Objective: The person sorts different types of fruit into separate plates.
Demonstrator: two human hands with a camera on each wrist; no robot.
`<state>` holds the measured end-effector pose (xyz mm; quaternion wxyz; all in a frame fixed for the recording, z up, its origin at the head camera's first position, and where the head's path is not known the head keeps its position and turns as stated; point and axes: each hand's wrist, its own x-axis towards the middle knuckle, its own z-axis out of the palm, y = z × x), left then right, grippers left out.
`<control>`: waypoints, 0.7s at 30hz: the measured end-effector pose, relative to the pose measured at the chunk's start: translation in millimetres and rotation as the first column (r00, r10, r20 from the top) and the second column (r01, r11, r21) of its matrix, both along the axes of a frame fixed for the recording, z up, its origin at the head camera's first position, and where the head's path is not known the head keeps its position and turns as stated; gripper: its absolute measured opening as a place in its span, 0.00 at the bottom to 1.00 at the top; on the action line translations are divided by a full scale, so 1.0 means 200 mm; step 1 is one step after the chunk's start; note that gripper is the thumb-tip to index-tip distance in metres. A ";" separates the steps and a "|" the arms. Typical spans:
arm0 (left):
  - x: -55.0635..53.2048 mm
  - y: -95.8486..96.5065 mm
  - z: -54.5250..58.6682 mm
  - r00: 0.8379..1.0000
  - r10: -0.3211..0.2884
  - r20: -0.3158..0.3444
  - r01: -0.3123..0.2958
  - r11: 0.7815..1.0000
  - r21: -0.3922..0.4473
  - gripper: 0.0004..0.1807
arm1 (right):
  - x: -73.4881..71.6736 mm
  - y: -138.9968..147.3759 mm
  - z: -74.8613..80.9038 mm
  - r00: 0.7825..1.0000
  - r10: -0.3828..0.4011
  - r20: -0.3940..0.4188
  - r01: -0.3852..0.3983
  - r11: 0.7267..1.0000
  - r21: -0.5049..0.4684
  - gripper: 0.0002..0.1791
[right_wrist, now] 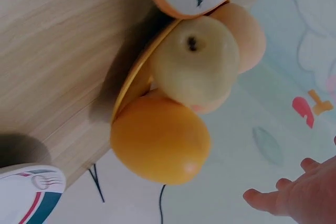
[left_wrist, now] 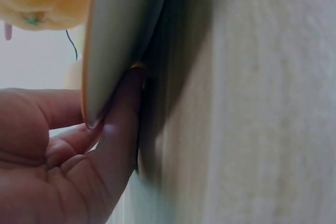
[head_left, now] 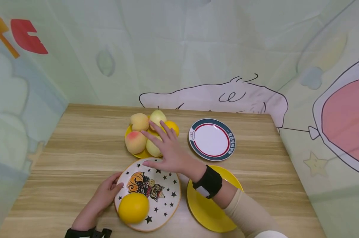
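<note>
Here is the wooden table (head_left: 87,142), and four plates are spread across it. The starred plate (head_left: 151,206) is set at near left, its left rim pinched by the left hand (head_left: 106,191), thumb on top and fingers tucked beneath. Just to its right lies the plain yellow plate (head_left: 206,211), crossed by the right forearm (head_left: 227,191). Far left, just beyond the stars, the fruit plate (head_left: 142,154) is almost hidden by its load; far right, the blue-rimmed plate (head_left: 212,140) is seen lying flat.

And over the fruit, the right hand (head_left: 170,152) is held palm down, fingers spread wide, nothing gripped; part of the pile is covered by it.

Down to the fruit! One big orange (head_left: 133,208) is carried on the near-left part of the starred plate. On the fruit plate, two peaches are lined up at left, near (head_left: 136,142) and far (head_left: 139,122); two pears are placed beside them, near (head_left: 153,149) and far (head_left: 158,117); at right, a smaller orange (head_left: 174,127) is partly masked by fingertips.
</note>
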<state>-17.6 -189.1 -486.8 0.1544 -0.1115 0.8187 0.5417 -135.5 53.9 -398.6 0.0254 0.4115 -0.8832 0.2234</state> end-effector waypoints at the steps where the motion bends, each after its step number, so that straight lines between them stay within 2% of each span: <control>1: 0.00 0.00 0.00 1.000 -0.003 0.001 0.003 1.000 -0.002 0.24 | -0.01 0.01 0.00 1.000 -0.020 -0.003 0.020 1.000 -0.011 0.50; 5: 0.00 0.00 -0.01 1.000 -0.002 0.009 0.002 1.000 -0.001 0.24 | -0.07 0.04 -0.01 0.992 -0.123 0.018 0.124 0.989 -0.076 0.52; 10: 0.00 0.00 0.00 1.000 -0.003 0.011 0.003 1.000 -0.010 0.24 | -0.16 0.07 -0.05 0.968 -0.229 0.104 0.243 0.958 -0.150 0.57; 16: 0.00 0.01 0.01 1.000 -0.006 0.019 0.007 1.000 -0.022 0.24 | -0.23 0.08 -0.10 0.913 -0.321 0.253 0.373 0.907 -0.196 0.56; 21: 0.00 0.00 0.01 1.000 0.002 0.029 -0.001 1.000 -0.024 0.24 | -0.29 0.06 -0.13 0.871 -0.356 0.337 0.437 0.876 -0.204 0.56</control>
